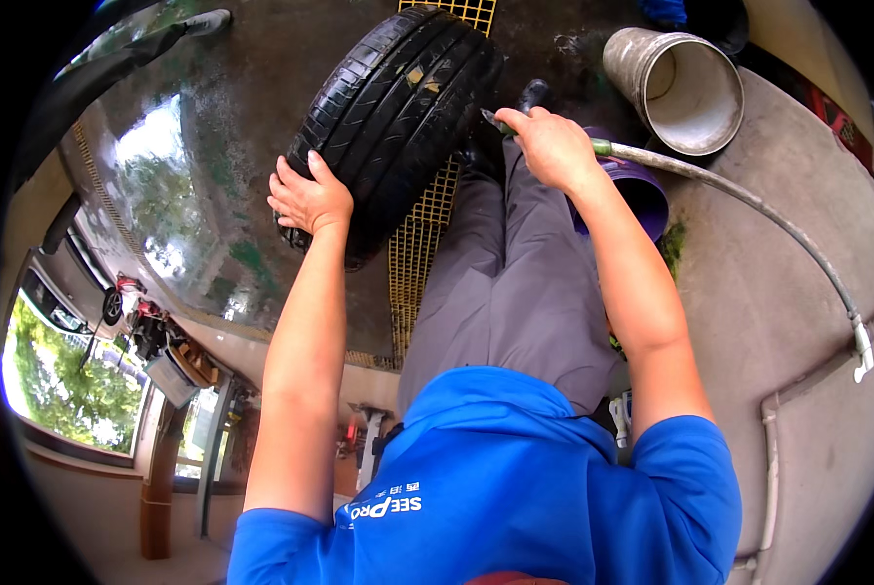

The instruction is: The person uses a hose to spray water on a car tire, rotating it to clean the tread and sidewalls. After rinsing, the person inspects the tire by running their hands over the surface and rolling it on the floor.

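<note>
A black car tyre [398,107] stands upright on its tread over a yellow floor grate [419,244]. My left hand [307,195] rests flat on the tyre's near tread, fingers spread over the rubber. My right hand [549,144] is closed around the nozzle end of a grey hose [749,200], whose tip points at the tyre's right side. The hose runs off to the right along the concrete and down to a wall fitting.
Wet dark floor [213,175] spreads left of the tyre. A large grey pipe section [685,88] lies open-ended at the upper right. A purple bucket [641,190] sits beside my right leg. White pipes [770,458] run along the concrete at the right.
</note>
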Motion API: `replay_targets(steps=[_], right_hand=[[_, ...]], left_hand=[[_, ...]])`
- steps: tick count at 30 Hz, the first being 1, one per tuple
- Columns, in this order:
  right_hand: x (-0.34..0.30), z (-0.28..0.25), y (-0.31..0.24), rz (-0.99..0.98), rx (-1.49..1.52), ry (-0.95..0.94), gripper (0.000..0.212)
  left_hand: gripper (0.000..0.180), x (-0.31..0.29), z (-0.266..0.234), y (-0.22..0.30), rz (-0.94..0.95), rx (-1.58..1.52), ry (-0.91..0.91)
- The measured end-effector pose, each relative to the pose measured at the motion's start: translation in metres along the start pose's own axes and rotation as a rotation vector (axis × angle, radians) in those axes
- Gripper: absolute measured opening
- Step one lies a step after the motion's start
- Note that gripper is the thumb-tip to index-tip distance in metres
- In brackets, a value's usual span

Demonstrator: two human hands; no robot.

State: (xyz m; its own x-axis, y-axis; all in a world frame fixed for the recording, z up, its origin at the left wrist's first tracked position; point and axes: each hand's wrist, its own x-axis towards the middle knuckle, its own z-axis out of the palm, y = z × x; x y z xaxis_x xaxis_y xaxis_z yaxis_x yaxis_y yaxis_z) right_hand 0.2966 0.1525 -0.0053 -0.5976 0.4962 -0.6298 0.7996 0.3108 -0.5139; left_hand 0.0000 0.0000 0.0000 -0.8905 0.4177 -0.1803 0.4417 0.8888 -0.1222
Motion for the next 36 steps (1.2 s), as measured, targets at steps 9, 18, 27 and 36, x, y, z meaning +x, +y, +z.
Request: replay_targets(steps=[9,18,27,36], right_hand=[[-0.009,-0.013,-0.011,-0.054,0.049,0.117,0.040],[-0.003,-0.013,-0.008,-0.005,0.056,0.125,0.042],[-0.008,-0.012,-0.015,-0.040,0.057,0.107,0.045],[-0.001,-0.017,-0.020,-0.038,0.033,0.140,0.037]], left_hand=[[0.068,0.002,-0.004,0.029,-0.003,0.026,-0.003],[0.068,-0.005,-0.004,0.038,-0.015,0.082,0.030],[0.067,-0.002,0.000,0.031,-0.002,0.084,0.031],[0.067,-0.010,0.004,0.018,0.022,0.074,0.047]])
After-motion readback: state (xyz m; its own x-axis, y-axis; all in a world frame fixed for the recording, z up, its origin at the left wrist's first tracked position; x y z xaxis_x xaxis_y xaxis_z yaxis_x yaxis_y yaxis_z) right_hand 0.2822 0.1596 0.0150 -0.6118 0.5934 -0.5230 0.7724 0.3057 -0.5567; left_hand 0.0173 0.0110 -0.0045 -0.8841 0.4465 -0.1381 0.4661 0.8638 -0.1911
